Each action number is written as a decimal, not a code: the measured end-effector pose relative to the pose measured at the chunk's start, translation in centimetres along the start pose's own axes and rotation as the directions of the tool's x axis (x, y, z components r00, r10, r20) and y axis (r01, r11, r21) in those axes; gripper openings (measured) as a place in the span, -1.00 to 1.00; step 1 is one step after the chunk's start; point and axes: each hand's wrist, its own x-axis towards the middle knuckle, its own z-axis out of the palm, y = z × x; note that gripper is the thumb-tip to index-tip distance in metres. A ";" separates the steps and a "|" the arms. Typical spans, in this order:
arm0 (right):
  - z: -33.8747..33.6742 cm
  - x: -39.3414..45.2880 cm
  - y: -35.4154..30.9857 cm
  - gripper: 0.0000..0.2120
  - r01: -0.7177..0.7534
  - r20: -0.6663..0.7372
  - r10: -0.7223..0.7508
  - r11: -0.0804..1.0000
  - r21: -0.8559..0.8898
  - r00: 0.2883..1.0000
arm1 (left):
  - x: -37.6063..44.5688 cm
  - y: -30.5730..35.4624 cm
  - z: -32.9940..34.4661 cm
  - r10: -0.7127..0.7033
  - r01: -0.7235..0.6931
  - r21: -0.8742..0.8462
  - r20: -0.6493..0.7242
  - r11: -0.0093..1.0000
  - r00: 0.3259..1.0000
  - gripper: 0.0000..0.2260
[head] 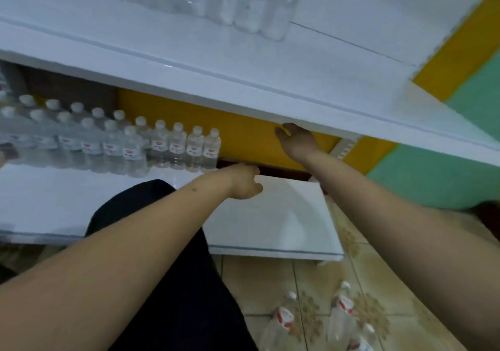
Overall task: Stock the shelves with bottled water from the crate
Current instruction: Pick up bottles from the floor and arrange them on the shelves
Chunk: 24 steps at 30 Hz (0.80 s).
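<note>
Both arms reach forward into the gap between 2 white shelves. The left hand (244, 181) hovers over the lower shelf (270, 215), just right of the bottles; its fingers curl loosely downward and nothing shows in its grasp. Whether the fingertips touch the shelf surface cannot be told. The right hand (296, 139) is raised higher, up against the underside of the upper shelf (243, 64)'s front edge, with the thumb apart from the fingers. The fingers point away from the camera and are partly hidden, so how far they are open cannot be told; no bottle is seen in it.

The shelved bottles (113, 139) stand upright in rows on the left part of the lower shelf, white caps up, labels facing out, the row ending near the left hand. More bottles (243, 2) stand at the back of the upper shelf. On the tiled floor (270, 275) below the right arm, several loose bottles (341, 315) lie or lean together. A dark-clothed knee (167, 256) sits between the arms. The wall (433, 177) behind is yellow and green.
</note>
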 end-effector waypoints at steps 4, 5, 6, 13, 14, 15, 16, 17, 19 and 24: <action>-2.4 -3.3 7.4 -0.49 -0.092 -0.030 0.093 0.995 0.040 0.995 | 0.3 7.1 5.8 0.085 -0.102 0.101 0.165 0.990 0.983 -0.46; -2.5 -4.2 9.3 -0.51 -0.108 -0.017 0.109 0.993 0.050 0.994 | 0.3 8.6 7.8 0.099 -0.130 0.129 0.222 0.983 0.970 -0.46; -2.4 -5.3 11.4 -0.53 -0.125 -0.001 0.125 0.991 0.055 0.992 | -0.1 10.0 9.8 0.110 -0.160 0.159 0.285 0.974 0.952 -0.46; 6.4 -14.1 27.4 -0.48 -0.411 0.216 0.410 0.911 -0.042 0.886 | -1.9 13.7 21.8 0.075 -0.365 0.271 0.703 0.891 0.707 -0.49; 8.6 -16.1 29.5 -0.50 -0.461 0.288 0.450 0.887 -0.032 0.845 | -1.8 13.4 22.3 0.060 -0.369 0.294 0.705 0.881 0.707 -0.50; 10.9 -18.3 31.3 -0.50 -0.517 0.350 0.493 0.855 -0.028 0.796 | -1.7 13.0 22.8 0.040 -0.359 0.316 0.699 0.878 0.714 -0.52; 13.1 -20.8 33.1 -0.50 -0.572 0.399 0.534 0.820 -0.029 0.745 | -1.6 12.7 23.1 0.022 -0.346 0.336 0.689 0.876 0.725 -0.54; 15.3 -23.2 34.8 -0.52 -0.633 0.440 0.579 0.774 -0.030 0.687 | -1.5 12.4 23.4 -0.002 -0.328 0.359 0.677 0.874 0.736 -0.54; 19.4 -27.2 37.0 -0.61 -0.757 0.492 0.664 0.653 -0.014 0.563 | -1.1 12.1 23.8 -0.038 -0.285 0.378 0.657 0.881 0.753 -0.56; 28.1 -29.4 35.7 -0.30 -0.849 0.549 0.685 0.520 0.092 0.479 | 0.9 11.9 24.3 -0.073 -0.175 0.378 0.559 0.909 0.826 -0.58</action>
